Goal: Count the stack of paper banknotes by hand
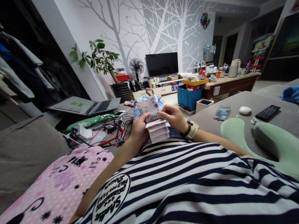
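Observation:
Between my hands is a stack of banknotes [150,107], fanned a little at its far end. My left hand [139,126] is closed round the stack's left side, thumb on top. My right hand [172,115] pinches the near right edge of the notes with thumb and forefinger. Just below, on my lap, lie several white folded papers or note bundles [157,132] in overlapping steps; their exact kind is hard to make out. A light watch and a dark bracelet are on my right wrist.
At left lie a laptop [81,105], tangled cables [116,130] and a pink blanket [67,180]. On the sofa at right are a green neck pillow [268,140], a remote [268,112] and a white mouse [245,110]. A blue bin [189,98] stands beyond.

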Available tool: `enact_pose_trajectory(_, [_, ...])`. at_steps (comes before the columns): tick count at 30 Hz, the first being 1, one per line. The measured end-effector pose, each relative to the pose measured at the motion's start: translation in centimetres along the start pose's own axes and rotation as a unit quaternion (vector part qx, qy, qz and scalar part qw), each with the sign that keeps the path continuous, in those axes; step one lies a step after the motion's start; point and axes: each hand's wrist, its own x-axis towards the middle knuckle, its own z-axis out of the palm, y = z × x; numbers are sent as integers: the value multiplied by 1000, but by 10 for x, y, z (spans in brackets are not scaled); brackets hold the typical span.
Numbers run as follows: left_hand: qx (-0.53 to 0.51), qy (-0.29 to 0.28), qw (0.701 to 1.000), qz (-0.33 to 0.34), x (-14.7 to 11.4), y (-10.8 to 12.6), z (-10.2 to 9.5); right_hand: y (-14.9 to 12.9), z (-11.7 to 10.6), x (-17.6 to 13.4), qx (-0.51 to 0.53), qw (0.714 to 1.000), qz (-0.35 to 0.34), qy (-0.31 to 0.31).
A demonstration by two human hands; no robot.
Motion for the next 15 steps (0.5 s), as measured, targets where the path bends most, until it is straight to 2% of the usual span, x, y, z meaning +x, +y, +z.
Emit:
enact_pose_trajectory(3, [-4, -31, 999, -5, -4, 0, 0, 0, 1, 3, -12, 997, 49, 54])
enact_pose_trajectory(6, [-4, -41, 999, 5, -6, 0, 0, -1, 2, 5, -14, 995, 80, 65])
enact_pose_trajectory(11, [1, -35, 999, 22, -5, 0, -3, 0, 2, 4, -17, 995, 80, 62])
enact_pose_trajectory(15, [-8, -49, 999, -4, -3, -3, -3, 1, 3, 4, -24, 994, 76, 75])
